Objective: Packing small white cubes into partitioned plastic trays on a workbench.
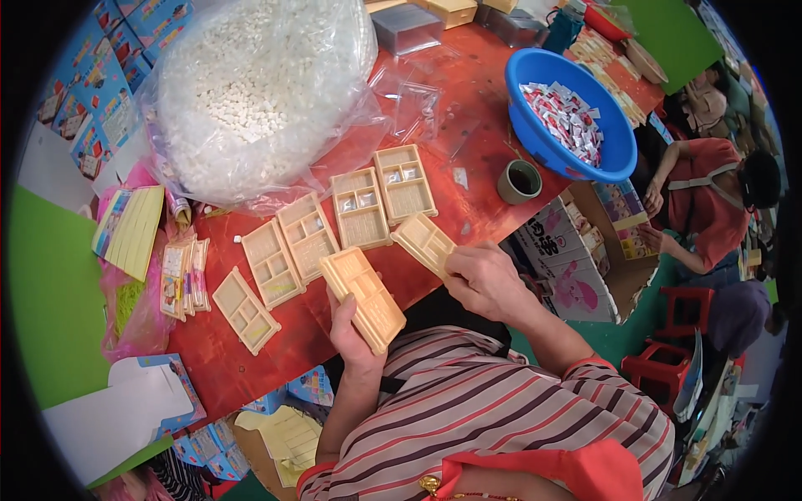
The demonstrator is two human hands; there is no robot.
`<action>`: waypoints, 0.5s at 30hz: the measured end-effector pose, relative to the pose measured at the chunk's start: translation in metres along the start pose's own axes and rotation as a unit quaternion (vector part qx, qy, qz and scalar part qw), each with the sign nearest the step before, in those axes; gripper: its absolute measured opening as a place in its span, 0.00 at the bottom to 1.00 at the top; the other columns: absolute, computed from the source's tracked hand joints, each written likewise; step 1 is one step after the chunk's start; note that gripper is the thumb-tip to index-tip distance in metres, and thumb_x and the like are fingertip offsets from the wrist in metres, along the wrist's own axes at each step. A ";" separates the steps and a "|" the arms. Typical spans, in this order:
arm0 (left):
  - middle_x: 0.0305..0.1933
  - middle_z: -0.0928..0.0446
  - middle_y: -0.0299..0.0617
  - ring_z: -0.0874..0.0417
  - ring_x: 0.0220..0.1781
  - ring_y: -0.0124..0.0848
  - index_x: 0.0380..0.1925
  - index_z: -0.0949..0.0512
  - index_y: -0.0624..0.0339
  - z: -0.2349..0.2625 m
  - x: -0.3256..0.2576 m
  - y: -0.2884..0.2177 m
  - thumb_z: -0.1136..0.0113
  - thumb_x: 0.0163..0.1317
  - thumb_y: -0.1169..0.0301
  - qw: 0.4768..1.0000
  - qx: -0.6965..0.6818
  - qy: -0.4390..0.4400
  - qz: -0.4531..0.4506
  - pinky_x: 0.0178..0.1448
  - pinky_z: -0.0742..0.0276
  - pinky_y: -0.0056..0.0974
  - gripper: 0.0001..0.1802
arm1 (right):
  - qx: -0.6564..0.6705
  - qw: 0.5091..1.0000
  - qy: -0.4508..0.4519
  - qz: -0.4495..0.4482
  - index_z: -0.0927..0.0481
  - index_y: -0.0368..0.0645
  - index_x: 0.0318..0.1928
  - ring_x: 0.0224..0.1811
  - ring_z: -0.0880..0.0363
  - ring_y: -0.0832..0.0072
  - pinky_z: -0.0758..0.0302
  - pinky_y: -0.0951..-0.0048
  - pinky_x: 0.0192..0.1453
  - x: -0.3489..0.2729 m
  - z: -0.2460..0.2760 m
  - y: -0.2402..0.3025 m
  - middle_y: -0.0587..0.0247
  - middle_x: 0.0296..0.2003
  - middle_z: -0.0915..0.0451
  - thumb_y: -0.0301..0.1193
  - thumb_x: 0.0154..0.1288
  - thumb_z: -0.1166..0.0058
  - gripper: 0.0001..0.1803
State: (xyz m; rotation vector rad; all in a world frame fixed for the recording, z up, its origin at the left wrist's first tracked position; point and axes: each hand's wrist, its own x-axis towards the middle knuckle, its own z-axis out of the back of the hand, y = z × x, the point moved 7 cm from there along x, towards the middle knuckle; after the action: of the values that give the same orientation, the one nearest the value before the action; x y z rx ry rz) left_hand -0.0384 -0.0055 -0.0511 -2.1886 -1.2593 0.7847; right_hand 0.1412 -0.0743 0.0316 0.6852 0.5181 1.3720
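Nearest, the left hand (351,330) grips a beige compartmented plastic tray (363,297) from beneath, while the right hand (483,280) pinches a second beige tray (424,242) at its corner, both above the red surface (468,92) edge. Five more beige trays (359,209) lie there in a row, two holding small packets, between a clear bag of white pellets (259,92) and a blue plastic basin of red-and-white sachets (568,117).

The person wears a short-sleeved top striped in cream, grey and dark red, its sleeve ends trimmed in orange-red (the same colour shows near the collar). Both forearms are bare, without rings or watch visible.
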 end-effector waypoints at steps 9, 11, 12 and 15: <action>0.59 0.28 0.53 0.21 0.58 0.45 0.68 0.41 0.60 0.004 -0.001 -0.004 0.52 0.64 0.63 1.000 -0.004 0.013 -0.003 0.50 0.16 0.50 0.32 | -0.318 0.946 -0.069 0.008 0.24 0.42 0.24 0.27 0.21 0.60 0.31 0.60 0.40 0.021 -0.014 -0.028 0.57 0.24 0.23 0.33 0.58 0.45 0.10; 0.59 0.28 0.52 0.22 0.58 0.44 0.68 0.41 0.60 0.001 -0.001 -0.007 0.52 0.63 0.62 1.000 0.010 0.005 -0.008 0.52 0.17 0.49 0.33 | -0.315 0.946 -0.075 0.015 0.24 0.42 0.24 0.27 0.21 0.60 0.31 0.60 0.40 0.024 -0.013 -0.025 0.57 0.24 0.23 0.34 0.61 0.45 0.11; 0.58 0.28 0.51 0.22 0.59 0.43 0.68 0.42 0.59 -0.001 -0.002 -0.008 0.52 0.63 0.62 1.000 0.023 0.001 -0.009 0.53 0.18 0.48 0.33 | -0.275 0.957 -0.090 0.026 0.24 0.41 0.26 0.26 0.21 0.59 0.31 0.60 0.39 0.024 -0.007 -0.015 0.56 0.24 0.22 0.36 0.60 0.43 0.12; 0.59 0.31 0.46 0.26 0.57 0.36 0.69 0.44 0.58 -0.005 -0.005 -0.012 0.48 0.57 0.64 0.999 0.036 -0.020 -0.029 0.61 0.30 0.40 0.38 | -0.051 0.996 -0.022 0.066 0.23 0.41 0.33 0.30 0.21 0.54 0.29 0.55 0.37 0.020 -0.013 0.017 0.54 0.28 0.22 0.39 0.63 0.44 0.13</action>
State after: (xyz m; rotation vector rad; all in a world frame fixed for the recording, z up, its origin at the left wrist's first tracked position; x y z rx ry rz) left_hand -0.0442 -0.0052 -0.0381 -2.0791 -1.2893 0.8418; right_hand 0.1228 -0.0518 0.0351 0.6738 0.3709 1.4923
